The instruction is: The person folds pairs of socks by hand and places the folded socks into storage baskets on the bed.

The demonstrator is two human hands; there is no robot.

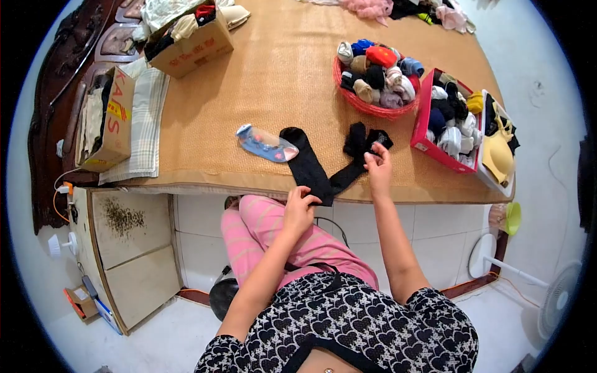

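Observation:
A long black sock (308,163) lies on the woven mat, running down to the bed's front edge. My left hand (300,210) is closed at its lower end, fingertips pinching the fabric. A second black sock (350,175) meets it there and slants up to the right, where the black fabric is bunched (367,140). Thumb and fingers of my right hand (379,168) are pinched together at the right side of that bunch. Just left of the first sock lies a blue sheer sock (266,144) with a patterned surface.
A red basket (373,110) of rolled socks stands behind my right hand. Right of it are a pink box (423,140) of socks and a white tray with a yellow bra (498,155). Cardboard boxes (198,53) stand at the left. The mat's edge (236,190) runs before me.

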